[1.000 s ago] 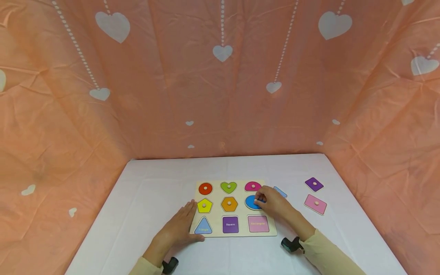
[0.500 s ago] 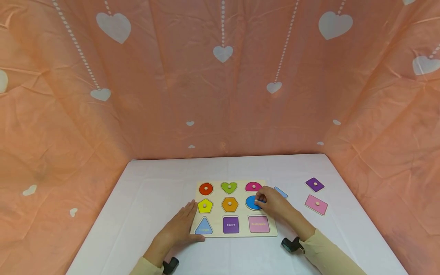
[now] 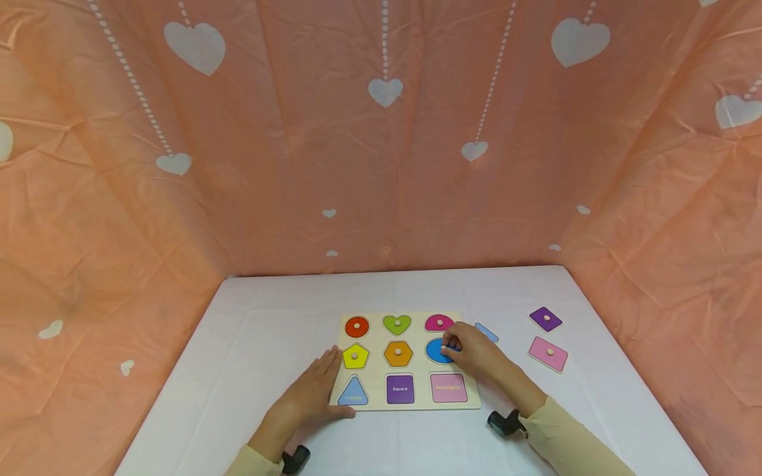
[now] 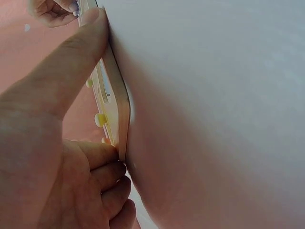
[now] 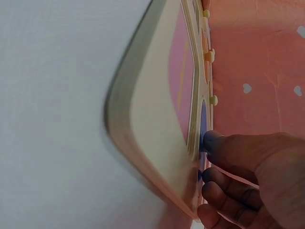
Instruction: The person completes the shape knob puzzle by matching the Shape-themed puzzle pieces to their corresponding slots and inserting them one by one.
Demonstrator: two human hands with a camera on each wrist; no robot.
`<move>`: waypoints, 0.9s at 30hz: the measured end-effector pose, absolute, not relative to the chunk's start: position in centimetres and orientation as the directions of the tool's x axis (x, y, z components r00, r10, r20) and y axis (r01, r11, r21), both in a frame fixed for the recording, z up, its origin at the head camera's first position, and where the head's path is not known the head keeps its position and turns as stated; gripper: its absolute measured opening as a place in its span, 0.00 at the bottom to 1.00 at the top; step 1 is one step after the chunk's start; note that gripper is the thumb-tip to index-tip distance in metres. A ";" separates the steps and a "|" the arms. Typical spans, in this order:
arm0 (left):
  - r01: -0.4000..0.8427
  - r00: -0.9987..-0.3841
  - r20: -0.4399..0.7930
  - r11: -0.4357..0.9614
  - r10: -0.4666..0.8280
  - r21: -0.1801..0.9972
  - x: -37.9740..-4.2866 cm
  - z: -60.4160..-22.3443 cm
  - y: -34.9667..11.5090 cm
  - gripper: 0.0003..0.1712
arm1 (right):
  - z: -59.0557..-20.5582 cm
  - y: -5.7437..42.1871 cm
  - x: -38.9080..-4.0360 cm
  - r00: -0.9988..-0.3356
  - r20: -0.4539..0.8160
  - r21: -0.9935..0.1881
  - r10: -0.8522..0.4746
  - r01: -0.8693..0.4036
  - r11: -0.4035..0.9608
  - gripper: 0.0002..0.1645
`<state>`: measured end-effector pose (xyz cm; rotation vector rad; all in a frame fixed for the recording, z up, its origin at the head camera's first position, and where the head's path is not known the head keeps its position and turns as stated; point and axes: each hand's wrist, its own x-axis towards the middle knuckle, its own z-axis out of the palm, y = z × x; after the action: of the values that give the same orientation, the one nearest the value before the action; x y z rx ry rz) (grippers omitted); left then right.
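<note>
A pale wooden shape puzzle board lies on the white table. My left hand rests against its near left corner, fingers along the left edge and thumb on the near edge. My right hand pinches the blue oval puzzle piece by its knob, at the middle row's right-hand recess; the fingers cover part of the piece. In the right wrist view, the thumb and curled fingers meet at the blue piece. Whether the oval sits fully flush I cannot tell.
Knobbed circle, heart, half-circle, pentagon and hexagon sit in the board. Right of it lie a purple square, a pink rectangle and a partly hidden light-blue piece. Orange curtains surround the table.
</note>
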<state>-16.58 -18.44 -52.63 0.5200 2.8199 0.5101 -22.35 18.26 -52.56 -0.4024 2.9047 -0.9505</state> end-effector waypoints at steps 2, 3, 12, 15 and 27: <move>0.303 -0.910 -0.155 0.873 0.384 0.381 -16.5 -52.6 -18.4 0.72 | -52.4 18.4 -22.3 -0.965 0.017 -0.596 -0.262 -0.220 0.772 0.07; 0.303 -0.910 -0.157 0.873 0.384 0.382 -16.5 -52.6 -18.4 0.72 | -52.4 18.5 -22.3 -0.966 0.015 -0.599 -0.260 -0.216 0.771 0.07; 0.304 -0.909 -0.155 0.870 0.387 0.389 -16.3 -52.4 -18.5 0.71 | -51.2 20.5 -22.9 -0.963 0.107 -0.630 -0.247 -0.258 0.733 0.10; 0.306 -0.909 -0.153 0.869 0.388 0.389 -16.2 -52.3 -18.4 0.71 | -51.0 21.5 -23.3 -0.953 0.155 -0.609 -0.259 -0.298 0.735 0.09; 0.301 -0.911 -0.151 0.870 0.383 0.392 -16.3 -52.3 -18.5 0.71 | -50.9 25.1 -24.6 -0.947 0.231 -0.586 -0.221 -0.317 0.745 0.06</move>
<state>-16.30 -18.47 -52.26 0.5228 2.8181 0.5372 -24.60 25.07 -50.89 -0.4763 3.0712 -1.0761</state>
